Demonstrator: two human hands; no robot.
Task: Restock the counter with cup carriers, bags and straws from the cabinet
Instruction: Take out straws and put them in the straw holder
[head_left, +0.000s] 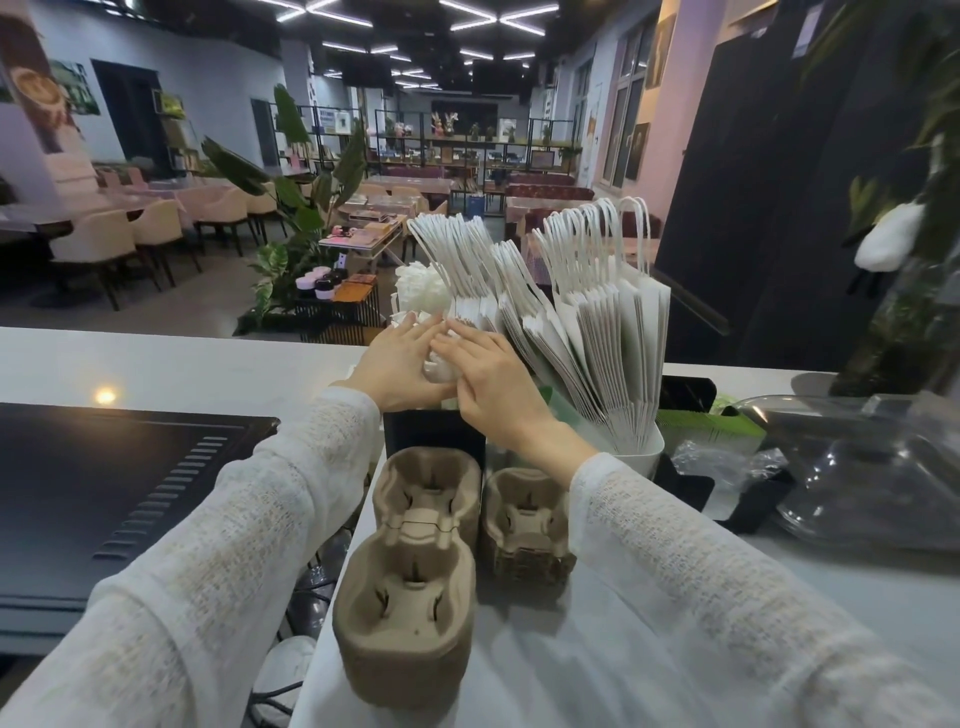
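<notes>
Bags (587, 322) stand in a white bin (641, 452) at about 2 o'clock from the hands. They are white paper bags with handles, packed in rows. Their long side runs up and down, and they lean and fan out at the top, some toward 11 o'clock and some toward 1 o'clock.

Both hands meet at the middle of the head view. The left hand (400, 364) and the right hand (488, 374) are cupped around a small white bundle (439, 366) over a black box (434, 431). I cannot tell what the bundle is. The hands hold it from both sides, with fingers partly curled.

Cup carriers (415, 571) sit in a brown stack at 6 o'clock on the surface (779, 613). A shorter stack (530, 525) is just beside it, near the right sleeve.

I think the right arm could bump the leaning bags and tip them over. A sleeve could also knock the tall carrier stack, which sits close to the edge.
</notes>
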